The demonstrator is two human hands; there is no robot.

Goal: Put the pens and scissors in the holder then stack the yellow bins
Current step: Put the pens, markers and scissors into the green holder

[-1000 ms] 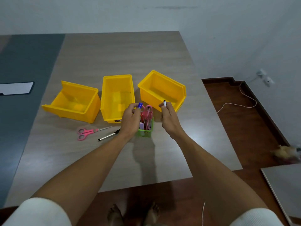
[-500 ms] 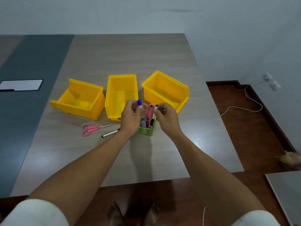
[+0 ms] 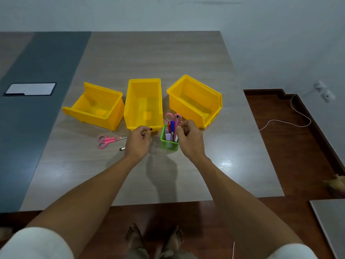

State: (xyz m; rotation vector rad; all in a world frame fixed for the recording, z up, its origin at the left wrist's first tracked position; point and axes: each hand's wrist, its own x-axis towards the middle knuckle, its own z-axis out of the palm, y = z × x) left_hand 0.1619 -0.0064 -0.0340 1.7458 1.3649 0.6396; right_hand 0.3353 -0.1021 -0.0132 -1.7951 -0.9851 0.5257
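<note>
Head view shows the green mesh holder point(image 3: 169, 140) standing on the wooden table point(image 3: 149, 58), already stocked with pens and one pair of pink-handled scissors. Two items lie loose to its left: the pink scissors point(image 3: 106, 140), long axis roughly left to right with blades toward the holder, and a pen point(image 3: 122, 148) whose visible end pokes out from under the left hand point(image 3: 139, 142). That hand, fingers loosely curled with a small dark-red thing at the fingertips that I cannot identify, is plainly the nearer one to both. The right hand point(image 3: 188, 139) sits touching the holder's right rim, fingers pinched near the pens; whether it grips one I cannot tell. Three yellow bins point(image 3: 143, 103) stand unstacked behind.
</note>
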